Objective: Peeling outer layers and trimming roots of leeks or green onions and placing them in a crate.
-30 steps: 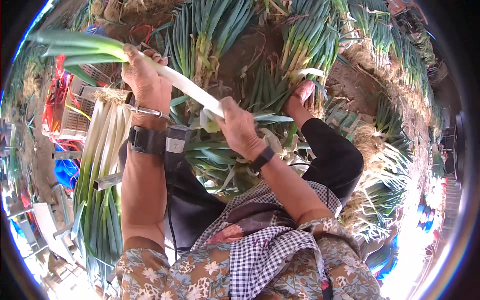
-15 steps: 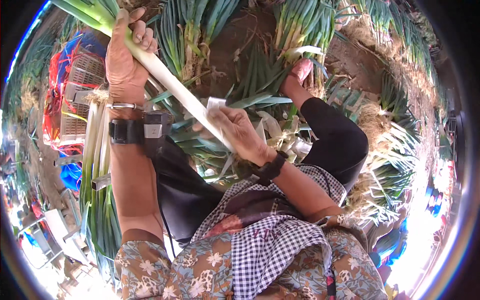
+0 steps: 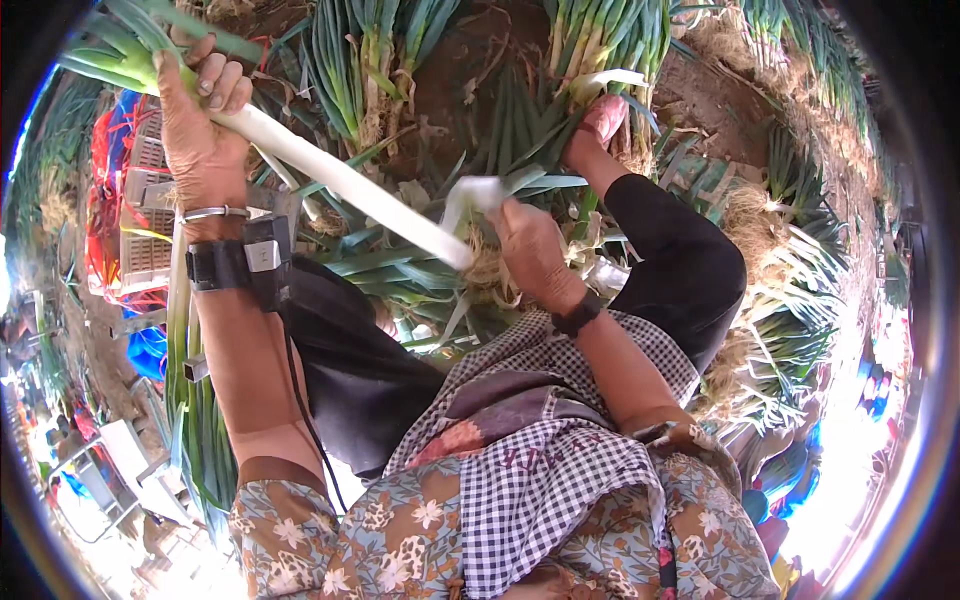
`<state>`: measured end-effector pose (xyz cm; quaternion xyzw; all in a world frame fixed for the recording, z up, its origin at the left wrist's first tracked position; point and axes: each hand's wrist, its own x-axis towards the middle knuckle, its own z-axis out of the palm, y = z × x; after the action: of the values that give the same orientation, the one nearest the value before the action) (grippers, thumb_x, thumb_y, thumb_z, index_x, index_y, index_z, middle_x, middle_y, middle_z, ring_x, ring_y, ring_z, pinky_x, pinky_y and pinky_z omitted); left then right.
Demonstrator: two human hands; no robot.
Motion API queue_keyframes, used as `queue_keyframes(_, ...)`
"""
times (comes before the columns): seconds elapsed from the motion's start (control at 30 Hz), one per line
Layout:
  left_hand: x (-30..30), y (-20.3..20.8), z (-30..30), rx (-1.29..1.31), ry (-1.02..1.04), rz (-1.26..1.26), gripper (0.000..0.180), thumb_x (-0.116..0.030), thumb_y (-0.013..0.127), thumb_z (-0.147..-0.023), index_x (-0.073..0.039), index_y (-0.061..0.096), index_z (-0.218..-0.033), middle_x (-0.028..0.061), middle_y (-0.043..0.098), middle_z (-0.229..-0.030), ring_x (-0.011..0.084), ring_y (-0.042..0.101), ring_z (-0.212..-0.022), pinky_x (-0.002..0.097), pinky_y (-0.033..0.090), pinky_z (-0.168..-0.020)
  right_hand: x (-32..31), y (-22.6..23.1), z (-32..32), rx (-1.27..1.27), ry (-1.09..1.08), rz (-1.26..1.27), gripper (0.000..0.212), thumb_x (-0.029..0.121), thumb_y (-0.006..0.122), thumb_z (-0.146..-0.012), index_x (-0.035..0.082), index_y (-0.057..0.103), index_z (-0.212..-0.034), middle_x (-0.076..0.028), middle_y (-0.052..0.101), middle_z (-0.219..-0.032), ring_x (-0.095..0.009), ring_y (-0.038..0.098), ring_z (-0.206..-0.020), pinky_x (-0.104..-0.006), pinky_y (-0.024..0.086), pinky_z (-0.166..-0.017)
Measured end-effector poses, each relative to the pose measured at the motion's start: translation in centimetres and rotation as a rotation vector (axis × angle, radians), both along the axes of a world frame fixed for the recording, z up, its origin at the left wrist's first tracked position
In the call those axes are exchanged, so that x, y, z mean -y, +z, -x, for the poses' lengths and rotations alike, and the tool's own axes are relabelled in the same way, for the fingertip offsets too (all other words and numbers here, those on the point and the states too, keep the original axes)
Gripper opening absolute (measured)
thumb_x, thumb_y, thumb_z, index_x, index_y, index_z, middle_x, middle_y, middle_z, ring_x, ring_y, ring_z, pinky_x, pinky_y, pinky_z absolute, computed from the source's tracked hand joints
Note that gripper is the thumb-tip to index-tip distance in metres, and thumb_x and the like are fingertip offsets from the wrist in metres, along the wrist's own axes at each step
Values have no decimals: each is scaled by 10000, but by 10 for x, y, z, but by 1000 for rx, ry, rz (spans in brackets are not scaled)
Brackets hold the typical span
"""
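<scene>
My left hand (image 3: 205,115) is closed around a long leek (image 3: 330,180) just below its green leaves. The white shaft slants down to the right, its bare pale end near the middle of the view. Beside that end, apart from it, my right hand (image 3: 533,245) is closed on a pale strip (image 3: 468,198), blurred by motion; whether it is a peeled layer or a tool I cannot tell. Brown roots (image 3: 487,268) show under this hand. Loose leek leaves and peelings (image 3: 400,265) lie below, between my legs.
Bundled leeks (image 3: 375,70) stand ahead, with more (image 3: 610,50) beside my foot. Others with roots (image 3: 765,300) lie at the right. At the left are a plastic crate (image 3: 148,245) with red and blue netting and long leeks (image 3: 195,430) close by my forearm.
My left hand has moved left with the leek. My right hand has moved right, off the shaft, pulling the pale strip clear of its end.
</scene>
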<state>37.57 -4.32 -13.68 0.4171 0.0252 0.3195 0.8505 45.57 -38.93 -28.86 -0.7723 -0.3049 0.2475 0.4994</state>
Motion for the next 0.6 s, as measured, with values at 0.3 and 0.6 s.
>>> queue_keyframes(0.3, -5, -6, 12, -17, 122, -15, 577, -537, 558, -889, 23, 511, -1017, -23, 323, -631, 86, 293, -536, 230, 275, -489, 2, 72, 6, 354, 73, 59, 289, 121, 680, -805, 37, 574, -1061, -133, 571, -1105, -305, 617, -916, -367, 511, -721)
queue_keyframes(0.6, 13, -15, -1, -270, 441, 150, 558, -542, 540, -901, 11, 533, -975, -6, 356, -637, 116, 350, -548, 268, 322, -510, -28, 80, 31, 680, 83, 64, 311, 151, 690, -787, 61, 460, -976, -111, 485, -922, -310, 586, -759, -412, 489, -597)
